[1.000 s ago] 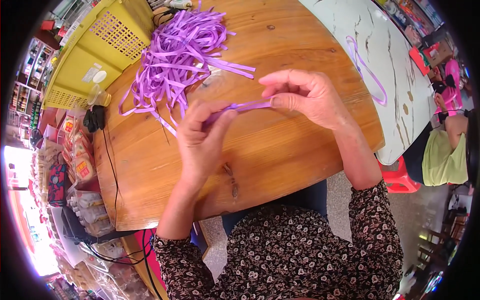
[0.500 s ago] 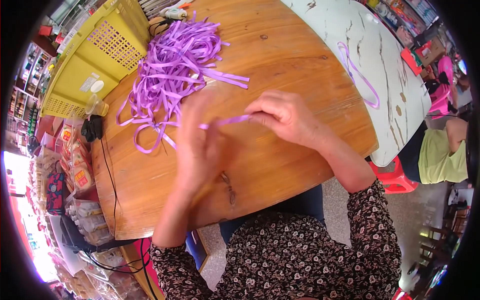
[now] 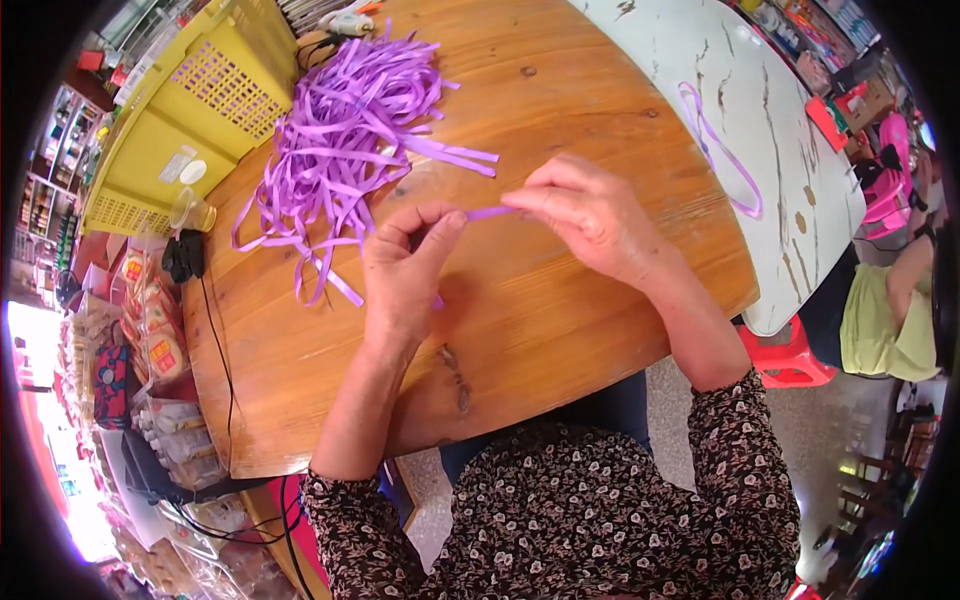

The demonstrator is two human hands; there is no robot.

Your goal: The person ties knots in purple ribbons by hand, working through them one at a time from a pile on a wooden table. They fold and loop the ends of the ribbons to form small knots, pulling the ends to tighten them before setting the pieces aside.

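Note:
A purple ribbon [image 3: 487,213] stretches across the short gap between my two hands, over the wooden table. My left hand [image 3: 405,265] pinches it between thumb and curled fingers, and a bit of purple shows below that palm. At the other end, the fingertips of my right hand [image 3: 580,215] are closed on the same ribbon. Beyond my left hand lies a tangled heap of purple ribbons [image 3: 350,120], some loose ends trailing toward me. Whether the held ribbon still joins the heap is hidden behind my left hand.
A yellow plastic basket [image 3: 150,150] stands at the far left, with a clear cup [image 3: 195,212] near it. On the white marbled surface [image 3: 790,270] at right lies a single ribbon loop [image 3: 735,180]. A glue gun [image 3: 350,24] rests behind the heap. A red stool [image 3: 790,360] stands right.
My left hand, blurred before, has closed on the ribbon with its thumb. My right hand has shifted slightly up and right. The ribbon loop left of my hand has pulled out of its round shape.

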